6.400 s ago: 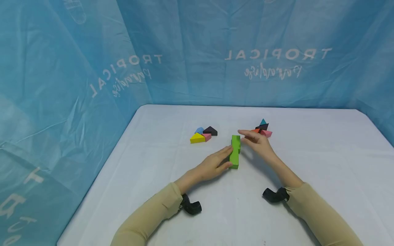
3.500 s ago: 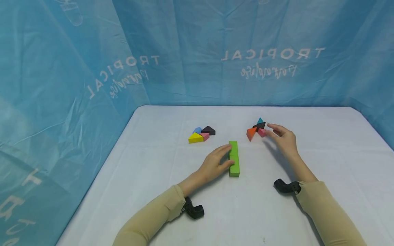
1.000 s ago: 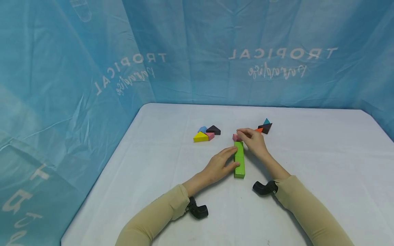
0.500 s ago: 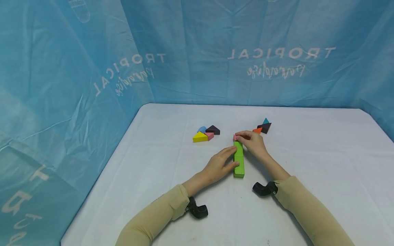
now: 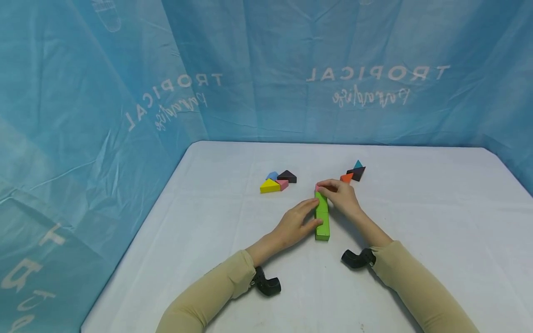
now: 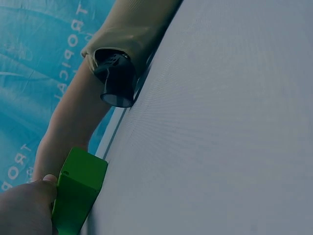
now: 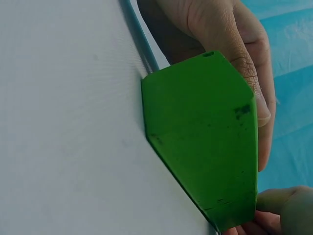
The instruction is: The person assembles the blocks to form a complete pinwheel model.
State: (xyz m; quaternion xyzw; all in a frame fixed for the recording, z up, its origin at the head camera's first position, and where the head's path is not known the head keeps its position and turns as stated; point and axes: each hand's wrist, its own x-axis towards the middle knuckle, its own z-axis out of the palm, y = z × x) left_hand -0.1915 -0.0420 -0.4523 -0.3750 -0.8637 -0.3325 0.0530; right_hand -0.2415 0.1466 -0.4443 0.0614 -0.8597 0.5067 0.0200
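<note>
Two green blocks lie end to end in a line, the near block [image 5: 322, 229] and the far block [image 5: 322, 202]. My left hand [image 5: 289, 226] rests along their left side, its fingers fairly straight and its thumb touching the near block. At the far end of the line, my right hand [image 5: 342, 196] pinches a small pink block [image 5: 318, 188] between thumb and fingers. It sits against or very close to the far green block; the fingers partly cover it. In the right wrist view a green block's end face [image 7: 203, 142] hides much of the left hand [image 7: 215, 29].
Left of the hands sit a yellow triangular block [image 5: 270, 186], a second pink block [image 5: 283, 184], a blue block [image 5: 272, 175] and a black block [image 5: 287, 176]. Orange [image 5: 346, 177], dark [image 5: 356, 173] and teal [image 5: 358, 164] blocks lie behind the right hand. Blue printed curtains surround the white table [image 5: 437, 208].
The green blocks came into a straight line. My right hand took the pink block from the right-hand group to their far end, then drew it slightly nearer. The left hand stayed beside them.
</note>
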